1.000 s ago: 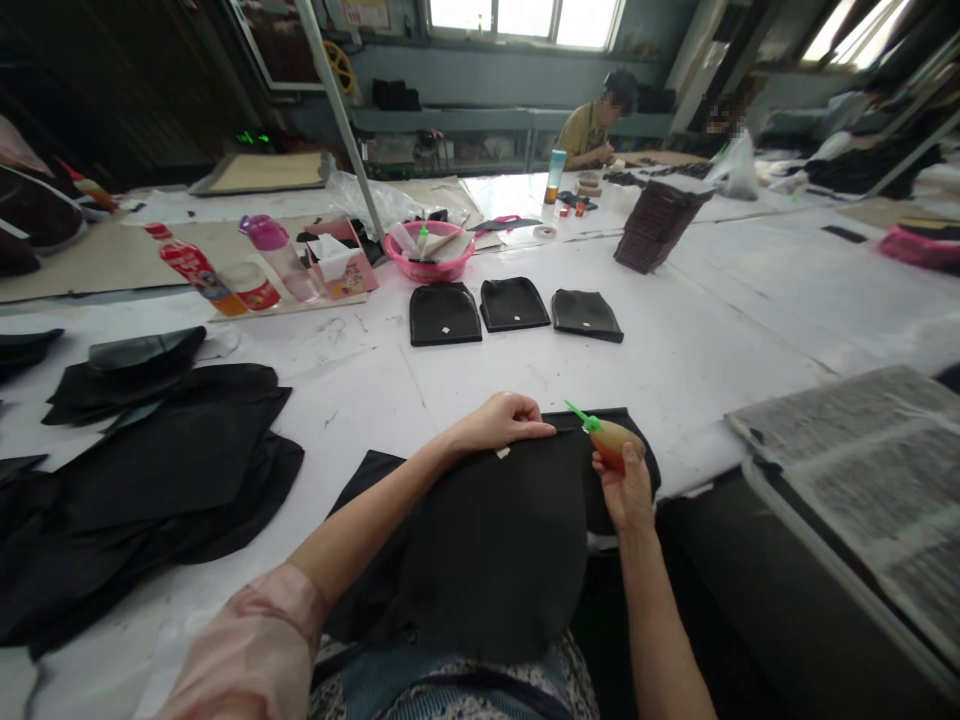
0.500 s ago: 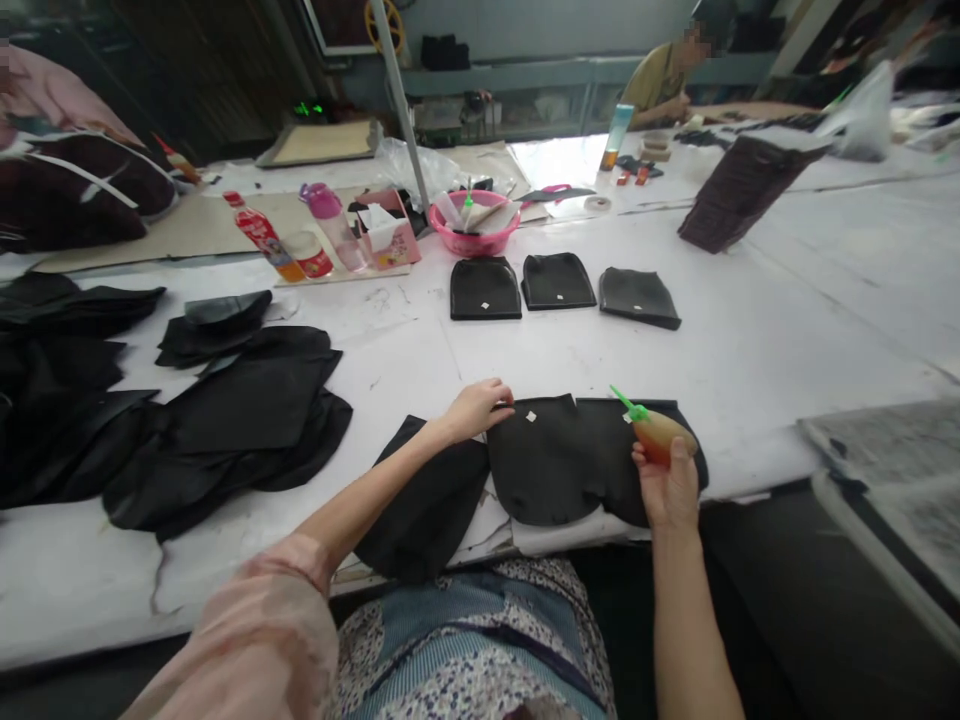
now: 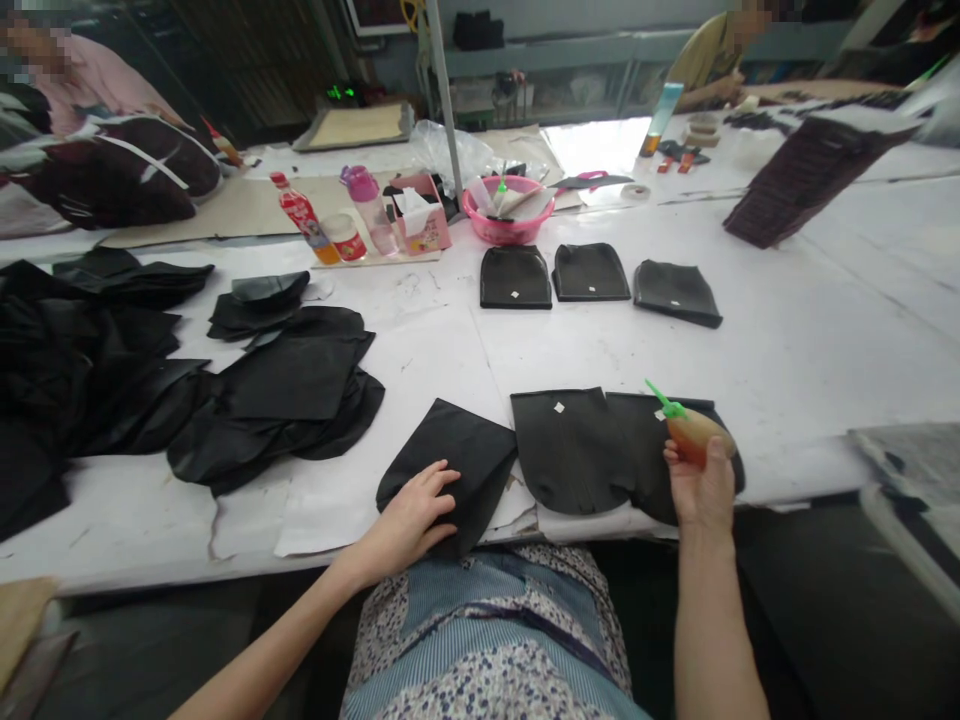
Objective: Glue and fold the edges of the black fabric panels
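My left hand lies with fingers spread on a loose black fabric piece near the table's front edge. In my right hand is a glue bottle with amber contents and a green nozzle pointing up and to the left. Below the bottle lies a black panel, partly hidden by it and my hand. Beside that, a second black panel carries a small white mark near its top edge. The two panels touch or overlap slightly.
Three black pieces lie in a row farther back. Piles of black fabric cover the left. Behind stand a pink basin, a tissue box, a purple-capped bottle and a red-labelled bottle. Two people sit across the table.
My left hand has moved from the top edge of the black panel down and left onto the loose black piece. My right hand still holds the glue bottle. The camera view has shifted left.
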`<state>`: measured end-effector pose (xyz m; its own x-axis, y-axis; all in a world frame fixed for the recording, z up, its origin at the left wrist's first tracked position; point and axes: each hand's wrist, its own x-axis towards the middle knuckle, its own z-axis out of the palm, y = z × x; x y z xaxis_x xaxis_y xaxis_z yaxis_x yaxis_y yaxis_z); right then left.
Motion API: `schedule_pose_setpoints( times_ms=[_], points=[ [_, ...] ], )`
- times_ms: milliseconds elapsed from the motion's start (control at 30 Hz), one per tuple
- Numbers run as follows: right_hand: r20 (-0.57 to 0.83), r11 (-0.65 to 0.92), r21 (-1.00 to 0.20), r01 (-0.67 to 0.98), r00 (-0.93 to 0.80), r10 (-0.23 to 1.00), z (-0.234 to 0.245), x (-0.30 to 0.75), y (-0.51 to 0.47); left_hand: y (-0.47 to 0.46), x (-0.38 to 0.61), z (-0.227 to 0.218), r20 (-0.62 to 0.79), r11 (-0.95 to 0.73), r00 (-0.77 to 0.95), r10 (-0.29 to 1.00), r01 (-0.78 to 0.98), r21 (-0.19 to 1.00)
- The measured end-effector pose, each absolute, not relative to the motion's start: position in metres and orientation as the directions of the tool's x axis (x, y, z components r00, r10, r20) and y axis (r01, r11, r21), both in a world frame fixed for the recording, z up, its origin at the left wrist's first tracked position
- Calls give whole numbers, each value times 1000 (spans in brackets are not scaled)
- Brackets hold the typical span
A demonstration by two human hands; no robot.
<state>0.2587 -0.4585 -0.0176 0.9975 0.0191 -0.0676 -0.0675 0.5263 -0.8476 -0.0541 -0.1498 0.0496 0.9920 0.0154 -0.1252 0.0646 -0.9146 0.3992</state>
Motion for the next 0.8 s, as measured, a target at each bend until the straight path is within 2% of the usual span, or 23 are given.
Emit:
schedule_pose_setpoints(
  times_ms=[100,167,267,300,367,467,600,700,767,800],
  points=[
    [-77,525,-848,-75,997,17,-18,259,-458,-140,-52,61,-134,-927,991,30,78,367],
    [-80,527,-847,-77,997,17,-18,259,-458,-126,-41,78,-85,-963,993,80,99,249],
    [-79,529,-845,-75,997,15,-19,260,-459,-106,-4,103,172,-994,980,102,109,-31],
    [-79,526,-847,-75,997,15,-19,260,-459,-100,13,109,262,-988,961,87,116,-97],
    [-75,521,-850,-72,997,15,-19,260,-459,-89,52,113,399,-980,915,61,132,-152],
    [-69,522,-850,-66,998,14,-19,260,-459,-78,110,101,478,-985,876,70,136,-105],
    [-68,514,-856,-62,998,7,-18,259,-459,-73,150,73,436,-964,862,261,258,68],
    [-74,512,-856,-70,997,12,-17,258,-459,-77,132,55,409,-927,832,375,324,190],
    [-82,511,-856,-79,996,17,-17,258,-459,-83,102,44,374,-927,854,362,287,241],
    [-85,509,-857,-83,996,20,-17,258,-459,-86,85,38,326,-938,893,311,232,258]
  ],
)
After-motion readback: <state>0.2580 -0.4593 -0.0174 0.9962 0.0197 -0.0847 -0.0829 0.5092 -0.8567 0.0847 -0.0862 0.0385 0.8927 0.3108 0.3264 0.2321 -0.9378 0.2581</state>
